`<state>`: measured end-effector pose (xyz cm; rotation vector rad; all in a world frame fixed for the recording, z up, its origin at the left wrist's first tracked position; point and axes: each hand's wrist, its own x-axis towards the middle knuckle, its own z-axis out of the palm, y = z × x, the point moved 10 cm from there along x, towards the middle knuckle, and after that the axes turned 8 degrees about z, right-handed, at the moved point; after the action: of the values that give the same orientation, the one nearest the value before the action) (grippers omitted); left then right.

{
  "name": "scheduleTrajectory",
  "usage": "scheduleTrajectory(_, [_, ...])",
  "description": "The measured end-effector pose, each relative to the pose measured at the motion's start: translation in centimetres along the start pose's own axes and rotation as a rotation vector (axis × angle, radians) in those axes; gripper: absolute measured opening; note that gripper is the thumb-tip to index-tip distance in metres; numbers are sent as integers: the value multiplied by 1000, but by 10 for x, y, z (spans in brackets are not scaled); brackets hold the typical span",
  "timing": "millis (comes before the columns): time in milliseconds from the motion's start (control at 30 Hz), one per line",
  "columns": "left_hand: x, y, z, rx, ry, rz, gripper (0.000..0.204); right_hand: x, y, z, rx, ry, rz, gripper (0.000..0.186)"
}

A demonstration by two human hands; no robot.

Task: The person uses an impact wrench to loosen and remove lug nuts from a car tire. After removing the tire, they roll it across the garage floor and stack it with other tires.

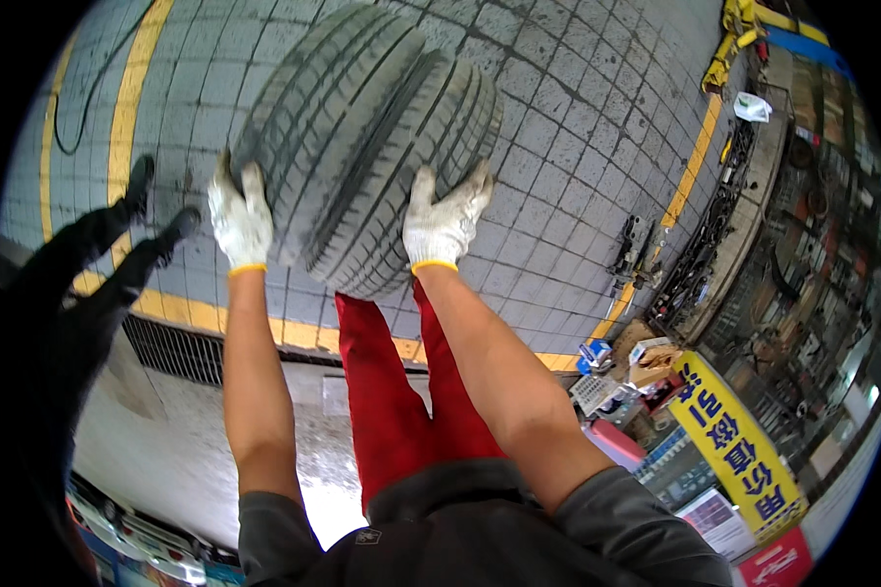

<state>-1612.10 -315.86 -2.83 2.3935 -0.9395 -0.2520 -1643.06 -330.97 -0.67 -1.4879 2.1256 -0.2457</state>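
Two black tires with grooved treads stand upright side by side in front of my legs, a left tire (pixel 308 137) and a right tire (pixel 450 122), leaning close together. Both my hands wear white knit gloves with yellow cuffs. At the outer side of the left tire is my left hand (pixel 240 215), its thumb and fingers apart, the thumb side close against the rubber. My right hand (pixel 445 215) grips the near right part of the right tire, thumb on the tread and fingers toward its outer side. The fingertips' undersides are hidden.
Another person's dark legs and shoes (pixel 132 235) are at the left. A floor grate (pixel 171 350) lies along the yellow line. Hand tools (pixel 636 249) rest on the floor at the right, before a tool-covered bench (pixel 793 264). Boxes (pixel 651 362) and a yellow sign (pixel 739 445) stand nearer.
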Motion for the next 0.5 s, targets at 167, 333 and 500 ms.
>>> scheduleTrajectory(167, [-6,-4,22,-75,-187,-18,84,4,10,2,-40,31,4,90])
scheduleTrajectory(333, [-13,-5,31,-70,-318,-21,107,20,22,14,-81,-1,49,90])
scheduleTrajectory(500, [18,18,38,-44,-330,-41,109,54,7,16,-115,23,40,85])
